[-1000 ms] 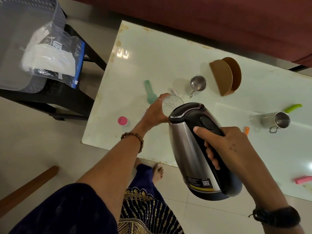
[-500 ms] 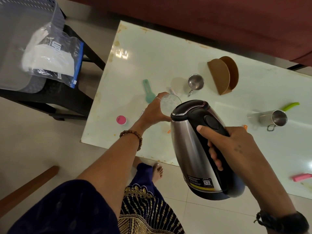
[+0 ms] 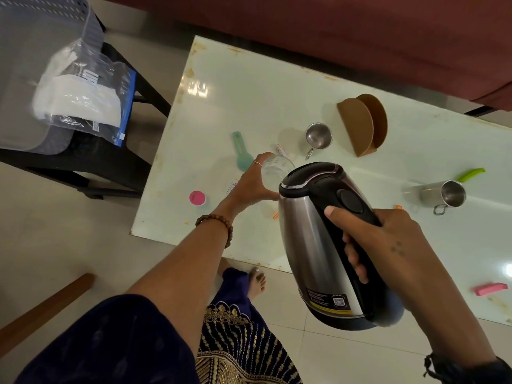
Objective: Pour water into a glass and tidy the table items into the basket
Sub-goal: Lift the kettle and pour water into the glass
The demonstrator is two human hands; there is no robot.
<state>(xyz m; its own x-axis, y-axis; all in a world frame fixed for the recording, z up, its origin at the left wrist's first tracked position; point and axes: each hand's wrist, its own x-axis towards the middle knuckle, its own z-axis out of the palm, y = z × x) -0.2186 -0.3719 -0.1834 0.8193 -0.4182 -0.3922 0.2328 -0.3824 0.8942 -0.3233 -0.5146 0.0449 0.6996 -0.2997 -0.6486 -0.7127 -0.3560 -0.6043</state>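
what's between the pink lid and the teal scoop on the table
Head view: only bare table lies between the pink lid and teal scoop.

Left hand (image 3: pixel 250 182): thin ring on one finger. Left wrist: brown beaded bracelet (image 3: pixel 217 224), round wooden-looking beads. Left upper arm: dark navy short sleeve (image 3: pixel 110 342), faint tonal pattern. Right hand (image 3: pixel 388 245): cluster of small dark dots on back. Right wrist: black cord band (image 3: pixel 454 370), knotted, loose ends at edge. Lower garment (image 3: pixel 238 336): dark navy fabric, gold embroidery in dotted lines and scalloped floral border. Bare foot (image 3: pixel 256 282) on floor below hem.
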